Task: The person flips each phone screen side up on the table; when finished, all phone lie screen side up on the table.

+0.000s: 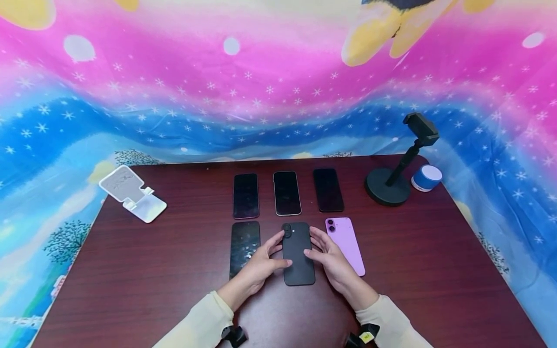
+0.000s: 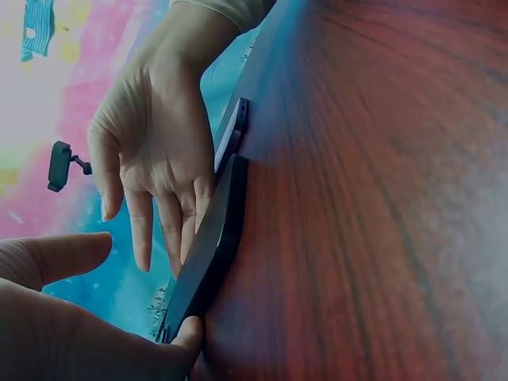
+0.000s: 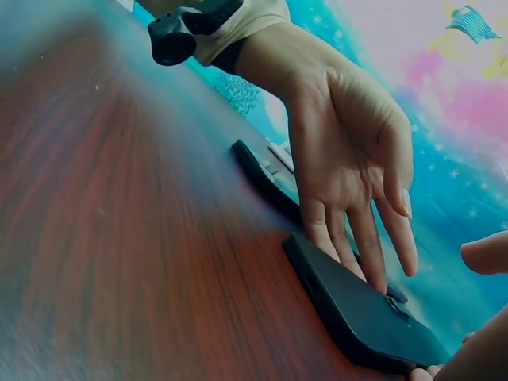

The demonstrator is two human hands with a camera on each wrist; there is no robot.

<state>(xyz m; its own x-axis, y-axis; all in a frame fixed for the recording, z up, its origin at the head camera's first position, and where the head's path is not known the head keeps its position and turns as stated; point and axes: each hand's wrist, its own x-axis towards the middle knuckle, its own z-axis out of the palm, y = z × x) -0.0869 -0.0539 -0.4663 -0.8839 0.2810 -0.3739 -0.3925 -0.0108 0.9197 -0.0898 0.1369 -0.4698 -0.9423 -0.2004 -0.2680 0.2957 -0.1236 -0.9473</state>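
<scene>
A black phone (image 1: pixel 299 241) lies back up on the table, its camera bump at the upper left. My left hand (image 1: pixel 260 265) is at its left edge, with the fingertips right beside the camera corner. Along the opposite edge rests my right hand (image 1: pixel 334 261), fingers extended. Both thumbs hover over the phone's back; the left wrist view shows the left thumb (image 2: pixel 79 255) raised off it. A dark-screened phone (image 1: pixel 243 246) is partly covered by the left hand, and a purple phone (image 1: pixel 346 244), back up, lies just right of the right hand.
Three phones lie screen up in a back row: left (image 1: pixel 245 195), middle (image 1: pixel 287 193) and right (image 1: pixel 328 190). A white folding stand (image 1: pixel 145 208) is at the left. At the back right are a black phone stand (image 1: pixel 387 187) and a blue-and-white round object (image 1: pixel 427 178).
</scene>
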